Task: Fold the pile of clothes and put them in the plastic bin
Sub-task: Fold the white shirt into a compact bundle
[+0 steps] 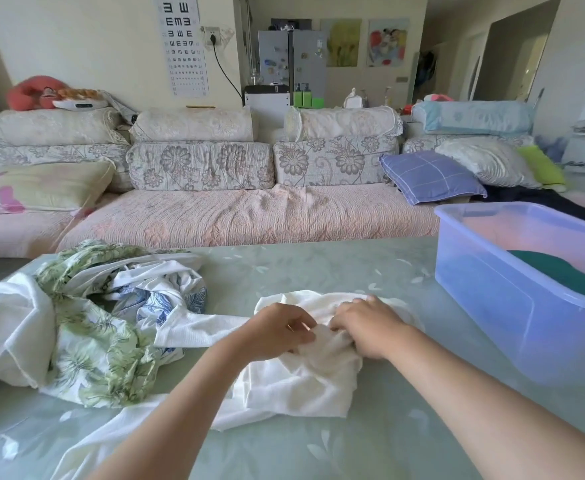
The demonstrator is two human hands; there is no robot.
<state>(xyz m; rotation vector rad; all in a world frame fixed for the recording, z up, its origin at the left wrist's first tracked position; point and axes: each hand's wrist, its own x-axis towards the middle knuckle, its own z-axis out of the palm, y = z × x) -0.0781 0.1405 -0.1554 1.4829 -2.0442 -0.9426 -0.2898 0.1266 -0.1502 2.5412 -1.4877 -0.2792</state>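
Left hand (277,329) and right hand (370,329): fingers curled, pinching bunched white garment (301,386) on worktop (318,265). Clothes pile (86,323) at my left, plastic bin (491,306) right.

Two hands work here: one left hand (277,329) and one right hand (367,329), both pinching one white crinkled cloth garment (301,386). Left of the hands, at least three loose garments can be told apart: one plain white textured piece (10,327), one green leaf-print piece (93,351) and one blue-and-white floral piece (166,303). Right of the hands stands one translucent blue plastic bin (491,292), holding one dark green cloth (561,271). Beyond the hands hang one eye chart (182,46) and two paintings: one yellow-green painting (341,43) and one red-and-blue painting (388,43).
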